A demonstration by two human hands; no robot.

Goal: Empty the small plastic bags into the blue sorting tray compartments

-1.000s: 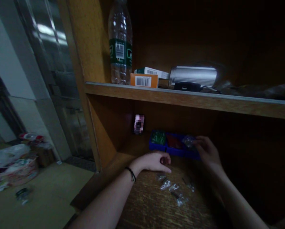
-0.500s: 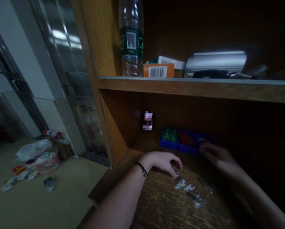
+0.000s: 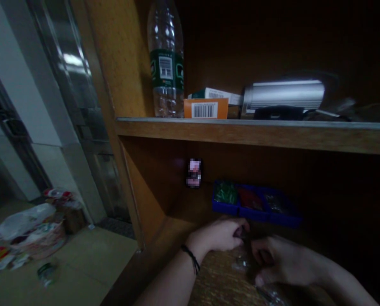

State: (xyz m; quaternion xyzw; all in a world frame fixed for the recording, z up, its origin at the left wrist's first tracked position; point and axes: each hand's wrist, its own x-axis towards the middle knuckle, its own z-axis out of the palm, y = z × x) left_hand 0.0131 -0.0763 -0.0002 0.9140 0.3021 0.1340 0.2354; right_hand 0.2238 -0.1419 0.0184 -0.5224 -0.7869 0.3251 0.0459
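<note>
My left hand, with a dark band on the wrist, hovers low over the wooden surface. Its fingers are curled in a pinch, and what sits between them is too dark to make out. Small clear plastic pieces lie just below it. To the right, my right hand is bent over more clear pieces, thumb and fingers apart with nothing visible in them. Behind both hands is a blue tray in sections, holding green pieces, red pieces and clear pieces.
A phone leans at the back left. The shelf above bears a plastic bottle, an orange box and a silver device. Left on the floor stand a basket of rubbish and a loose bottle.
My right hand has come from the tray's right section back towards the clear pieces in front. My left hand's fingers have closed in. The view has shifted somewhat.
</note>
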